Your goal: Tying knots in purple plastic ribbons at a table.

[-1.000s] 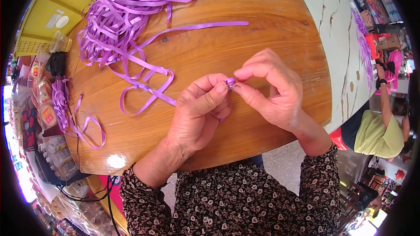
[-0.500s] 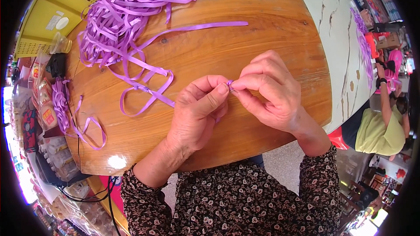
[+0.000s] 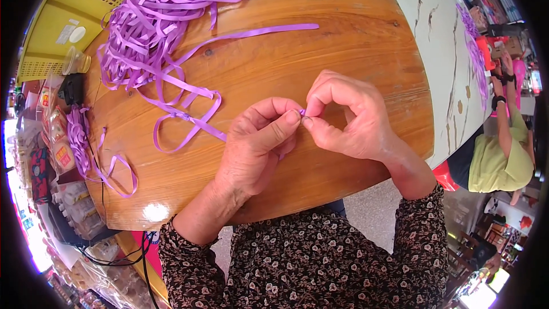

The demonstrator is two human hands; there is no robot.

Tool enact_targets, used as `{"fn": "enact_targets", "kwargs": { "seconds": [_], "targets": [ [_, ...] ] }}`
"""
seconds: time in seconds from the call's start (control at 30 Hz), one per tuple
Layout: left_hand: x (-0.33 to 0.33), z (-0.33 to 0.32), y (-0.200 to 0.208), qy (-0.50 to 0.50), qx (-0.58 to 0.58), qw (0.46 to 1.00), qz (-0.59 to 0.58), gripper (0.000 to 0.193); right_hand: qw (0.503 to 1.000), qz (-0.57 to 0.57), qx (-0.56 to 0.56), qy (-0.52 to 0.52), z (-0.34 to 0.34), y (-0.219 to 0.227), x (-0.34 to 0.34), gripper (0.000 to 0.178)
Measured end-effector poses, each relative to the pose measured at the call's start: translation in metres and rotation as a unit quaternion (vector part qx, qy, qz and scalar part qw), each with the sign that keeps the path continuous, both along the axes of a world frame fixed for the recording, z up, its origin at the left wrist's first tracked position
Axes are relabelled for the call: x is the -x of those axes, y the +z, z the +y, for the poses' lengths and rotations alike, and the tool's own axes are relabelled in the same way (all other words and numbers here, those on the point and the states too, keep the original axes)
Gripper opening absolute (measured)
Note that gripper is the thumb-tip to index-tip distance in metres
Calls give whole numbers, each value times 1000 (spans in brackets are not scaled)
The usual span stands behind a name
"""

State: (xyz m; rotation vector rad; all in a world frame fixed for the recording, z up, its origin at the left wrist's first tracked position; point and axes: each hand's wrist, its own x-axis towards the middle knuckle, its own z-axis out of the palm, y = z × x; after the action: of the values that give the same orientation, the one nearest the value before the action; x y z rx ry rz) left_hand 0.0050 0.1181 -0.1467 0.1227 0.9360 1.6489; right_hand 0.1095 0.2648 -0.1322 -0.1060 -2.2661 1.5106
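With left hand (image 3: 251, 143), pinching a purple ribbon bit (image 3: 302, 112) between thumb and forefinger, other fingers curled in. With right hand (image 3: 349, 120), pinching at the same bit with thumb and forefinger tips, remaining fingers bent, off it. Ribbon bit held up over wooden table (image 3: 343, 28), near the front edge; mostly covered by fingertips. Small dark spot there too, too tiny to identify.

To the left, on the wood: looped ribbon strand (image 3: 197, 124) with a knot (image 3: 183, 115), passing behind left hand; can't tell if joined to the pinched bit. Beyond: big purple ribbon pile (image 3: 171, 17), beside yellow plastic basket (image 3: 63, 8) and clear plastic cup (image 3: 76, 61).

Possible trouble: loss of the bit from a loosened left pinch, given so little ribbon exposed. Also possible: twist or skewed fold from uneven pull between both pinches. Snagging likely with a tug on the strand, because of crossed loops near the pile.
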Motion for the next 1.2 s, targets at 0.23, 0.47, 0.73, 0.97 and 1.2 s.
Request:
{"fn": "enact_targets", "kwargs": {
  "seconds": [0.23, 0.47, 0.73, 0.97, 1.2],
  "targets": [
    [2, -3, 2, -3, -70, 997, -29, 12, 979, -55, 197, -3, 4, 2, -4, 10],
    [0, -4, 8, 14, -34, 999, 31, 13, 946, -122, 300, 1, 4, 8, -6, 13],
    [-1, -6, 10, 19, -29, 997, 69, 11, 911, -103, 398, -1, -1, 6, -1, 11],
    [2, -6, 7, 16, 3, 999, 52, 10, 907, -29, 419, 4, 10, 3, -3, 12],
    [0, -6, 10, 42, -13, 995, 87, 9, 997, 66, -36, -19, 11, 18, 0, 23]
  ]
}}
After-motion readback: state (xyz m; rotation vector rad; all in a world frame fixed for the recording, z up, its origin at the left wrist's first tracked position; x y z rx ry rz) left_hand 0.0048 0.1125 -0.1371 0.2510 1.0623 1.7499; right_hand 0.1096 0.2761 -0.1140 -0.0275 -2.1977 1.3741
